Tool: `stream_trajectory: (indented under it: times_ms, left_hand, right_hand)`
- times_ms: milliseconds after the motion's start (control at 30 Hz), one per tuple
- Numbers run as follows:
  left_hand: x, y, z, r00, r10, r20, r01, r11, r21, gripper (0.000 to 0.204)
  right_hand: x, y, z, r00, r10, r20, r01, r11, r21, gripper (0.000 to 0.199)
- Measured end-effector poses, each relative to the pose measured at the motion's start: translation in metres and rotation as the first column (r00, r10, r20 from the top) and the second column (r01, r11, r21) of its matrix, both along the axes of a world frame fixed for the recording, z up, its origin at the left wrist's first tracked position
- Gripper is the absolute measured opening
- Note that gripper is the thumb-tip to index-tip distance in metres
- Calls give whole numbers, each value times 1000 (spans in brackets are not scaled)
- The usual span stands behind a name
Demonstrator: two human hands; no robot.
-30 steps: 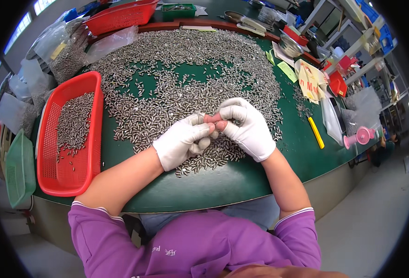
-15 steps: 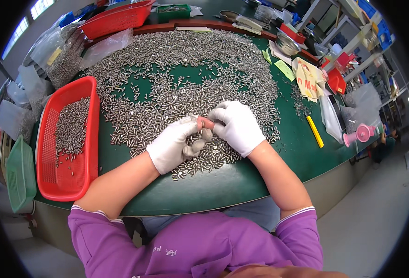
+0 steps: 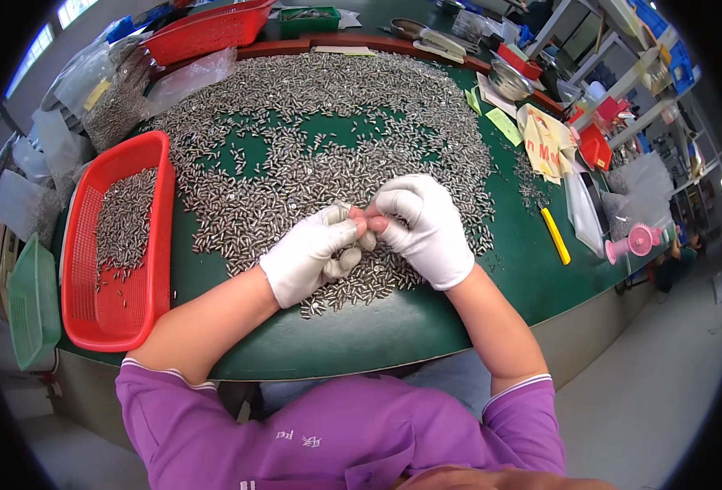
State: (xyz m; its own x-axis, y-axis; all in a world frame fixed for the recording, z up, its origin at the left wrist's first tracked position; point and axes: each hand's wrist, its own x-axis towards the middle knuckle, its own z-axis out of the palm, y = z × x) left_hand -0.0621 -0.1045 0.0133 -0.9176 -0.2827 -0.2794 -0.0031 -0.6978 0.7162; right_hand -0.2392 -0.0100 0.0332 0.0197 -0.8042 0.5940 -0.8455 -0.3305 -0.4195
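A wide spread of small silvery metal parts point(image 3: 295, 171) lies over the green tabletop point(image 3: 328, 339). Just above its near part, my left hand point(image 3: 304, 257) and my right hand point(image 3: 430, 233) meet, fingertip to fingertip. Each wears a white glove that leaves some fingertips bare. Both hands are closed in a pinch; whatever sits between the tips is too small or hidden to make out. Greyish, soiled glove fingers of the left hand curl over the parts below.
Left of my arm stands a red plastic basket point(image 3: 165, 237) partly filled with similar parts, beside a green basket point(image 3: 30, 310). Filled plastic bags point(image 3: 116, 106) line the far left. A yellow-handled cutter point(image 3: 555, 237) and a pink fan point(image 3: 640, 240) lie to the right.
My right hand has turned slightly, and its thumb now shows against the left fingertips. The left hand stays nearly in place, its thumb drawn closer to the fingertips.
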Motion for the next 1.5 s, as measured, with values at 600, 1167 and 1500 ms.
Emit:
stream_trajectory:
  times_ms: [600, 1167, 1500]
  left_hand:
    - [-1, 1, 6, 992, 67, 103, -68, 998, 1, 18]
    - [1, -1, -3, 998, -35, -43, 34, 999, -10, 16]
    - [1, -2, 1, 999, 22, 28, -23, 999, 41, 16]
  right_hand:
    - [-33, -11, -11, 901, -320, -293, 411, 847, 337, 17]
    - [-1, -1, -1, 958, 185, 221, -213, 971, 107, 21]
    - [-23, -2, -15, 971, -168, -173, 208, 946, 251, 18]
